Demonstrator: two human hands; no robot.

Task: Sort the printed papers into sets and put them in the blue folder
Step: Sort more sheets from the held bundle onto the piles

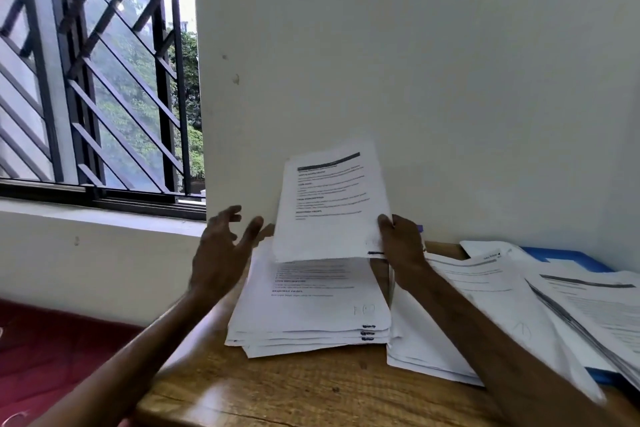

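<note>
My right hand point(401, 243) grips the lower right corner of a printed sheet point(329, 204) and holds it upright above a stack of printed papers point(308, 308) on the wooden table point(311, 392). My left hand point(221, 246) hovers left of the sheet with spread fingers, touching nothing. More printed papers point(485, 295) lie fanned out to the right, partly under my right forearm. The blue folder point(568, 258) lies at the far right under those papers; only its far corner and a strip near the front show.
A white wall rises straight behind the table. A barred window point(93, 80) with a sill stands to the left. A dark red surface point(45, 357) lies below the table's left edge. Bare wood shows along the table's front.
</note>
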